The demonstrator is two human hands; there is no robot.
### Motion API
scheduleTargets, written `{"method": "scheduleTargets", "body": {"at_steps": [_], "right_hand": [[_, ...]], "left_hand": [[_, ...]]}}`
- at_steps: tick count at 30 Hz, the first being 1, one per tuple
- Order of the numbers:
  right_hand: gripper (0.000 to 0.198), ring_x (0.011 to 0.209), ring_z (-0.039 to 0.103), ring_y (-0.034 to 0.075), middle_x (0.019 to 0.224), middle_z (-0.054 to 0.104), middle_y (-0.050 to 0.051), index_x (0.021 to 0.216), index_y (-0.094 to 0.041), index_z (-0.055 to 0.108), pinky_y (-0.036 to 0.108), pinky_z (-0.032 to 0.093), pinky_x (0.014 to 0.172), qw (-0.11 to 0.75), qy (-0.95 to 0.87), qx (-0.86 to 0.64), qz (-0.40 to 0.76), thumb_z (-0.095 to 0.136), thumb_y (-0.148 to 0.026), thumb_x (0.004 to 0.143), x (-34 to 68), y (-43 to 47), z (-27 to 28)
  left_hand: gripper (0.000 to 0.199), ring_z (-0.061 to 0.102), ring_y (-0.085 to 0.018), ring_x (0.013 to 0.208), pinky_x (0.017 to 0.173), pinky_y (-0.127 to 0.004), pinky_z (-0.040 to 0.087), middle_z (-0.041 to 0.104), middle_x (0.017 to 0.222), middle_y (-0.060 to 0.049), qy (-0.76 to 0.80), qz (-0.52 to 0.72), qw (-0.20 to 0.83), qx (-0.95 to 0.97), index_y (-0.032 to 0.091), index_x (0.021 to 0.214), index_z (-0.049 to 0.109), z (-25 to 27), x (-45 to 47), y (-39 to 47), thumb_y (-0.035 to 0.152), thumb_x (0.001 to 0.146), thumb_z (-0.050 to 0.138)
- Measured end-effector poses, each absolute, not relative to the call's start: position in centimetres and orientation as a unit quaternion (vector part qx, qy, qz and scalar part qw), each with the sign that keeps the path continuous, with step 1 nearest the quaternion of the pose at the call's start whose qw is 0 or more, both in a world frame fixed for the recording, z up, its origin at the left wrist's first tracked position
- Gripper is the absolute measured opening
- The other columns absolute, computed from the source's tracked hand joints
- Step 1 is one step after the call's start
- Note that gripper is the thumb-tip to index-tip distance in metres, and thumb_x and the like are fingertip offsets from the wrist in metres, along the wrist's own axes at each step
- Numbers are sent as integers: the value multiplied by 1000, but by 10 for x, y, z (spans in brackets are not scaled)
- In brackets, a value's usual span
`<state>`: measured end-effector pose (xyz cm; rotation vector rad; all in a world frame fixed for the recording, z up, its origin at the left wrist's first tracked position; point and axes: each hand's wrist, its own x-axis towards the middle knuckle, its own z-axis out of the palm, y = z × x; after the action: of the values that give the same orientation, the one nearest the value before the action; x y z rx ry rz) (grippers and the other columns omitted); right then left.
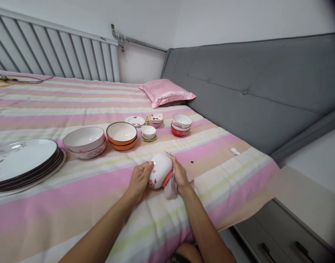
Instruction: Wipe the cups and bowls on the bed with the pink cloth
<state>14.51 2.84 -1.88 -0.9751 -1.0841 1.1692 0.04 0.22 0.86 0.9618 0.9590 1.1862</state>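
Observation:
A white bowl (pixel 161 168) with red flower prints and a red rim is tipped on its side between my two hands, above the near part of the bed. My left hand (pixel 140 179) grips the bowl's left side, thumb on the outer wall. On the rim side, my right hand (pixel 180 172) presses a greyish-pink cloth (pixel 171 189) against the bowl, and the cloth hangs below the fingers. Just beyond stand a stack of small white dishes (pixel 149 132) on a green leaf-shaped plate and a stack of bowls (pixel 181 124), the lowest one red.
Orange bowls (pixel 121 134), large white bowls (pixel 84 141) and a stack of big plates (pixel 25 160) line the left. Small plates (pixel 135 121) and pink dishes (pixel 155 118) sit behind. A pink pillow (pixel 167 92) leans near the grey headboard (pixel 252 80). Drawers (pixel 282 233) stand at lower right.

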Motion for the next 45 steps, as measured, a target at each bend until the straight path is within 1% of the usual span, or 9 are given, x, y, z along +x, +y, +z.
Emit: {"method": "scheduleTargets", "body": {"at_steps": [6,13,19,22,27,30,33,37,45], "right_hand": [[53,137,31,20,145,41,4,137,-23,44,41,23,114,552,-575,-433,421,34,-52,93,145,14,-2],[45,122,42,24,125,51,8,137,-25,41,43,31,104,424,-769,-448,169,28,-39,97,130,-9,31],[44,127,33,29,133,46,10,136,-22,42,49,25,105,335,-823,-451,85,33,-36,95,118,-19,40],[41,122,37,28,127,50,9,132,-23,46,47,28,102,355,-808,-464,76,32,-34,96,119,-14,35],[42,115,45,24,118,53,10,130,-22,49,43,35,99,460,-717,-508,129,27,-35,97,134,5,17],[45,125,41,21,126,52,9,133,-23,47,41,30,106,538,-640,-512,196,28,-40,96,146,17,3],[49,131,38,19,135,50,8,133,-21,47,38,28,110,608,-552,-495,284,30,-46,94,155,27,-9],[54,133,38,19,139,48,7,133,-19,48,37,27,111,658,-455,-469,375,36,-50,90,162,33,-15],[48,130,43,18,137,51,6,130,-19,51,34,30,110,649,-484,-449,379,36,-45,92,158,26,-6]], "left_hand": [[42,49,-11,46,45,-21,38,53,53,2,407,527,616,421,15,68,56,8,-3,3,57,74,62],[40,44,-9,44,44,-21,35,52,53,3,403,548,603,417,16,68,54,9,-5,6,55,78,59],[44,43,-8,46,46,-20,35,54,53,4,408,565,582,419,16,65,54,15,-7,4,57,79,56],[48,45,-10,46,47,-22,35,55,53,3,427,566,576,406,15,66,56,14,-7,6,62,78,53],[48,51,-14,54,56,-26,43,58,56,0,416,543,616,391,15,61,57,8,-8,12,60,77,53],[37,57,-17,67,71,-29,46,65,67,-4,410,505,619,440,14,65,63,6,-10,15,50,74,60],[22,59,-19,76,77,-29,44,67,72,-4,416,470,625,465,14,67,66,7,-9,15,36,66,70],[23,60,-21,78,74,-30,45,68,73,-5,404,398,642,515,14,75,68,5,-9,14,34,63,75],[32,56,-19,73,63,-26,42,63,71,-4,343,399,652,546,14,74,65,0,-12,14,45,67,72]]}}
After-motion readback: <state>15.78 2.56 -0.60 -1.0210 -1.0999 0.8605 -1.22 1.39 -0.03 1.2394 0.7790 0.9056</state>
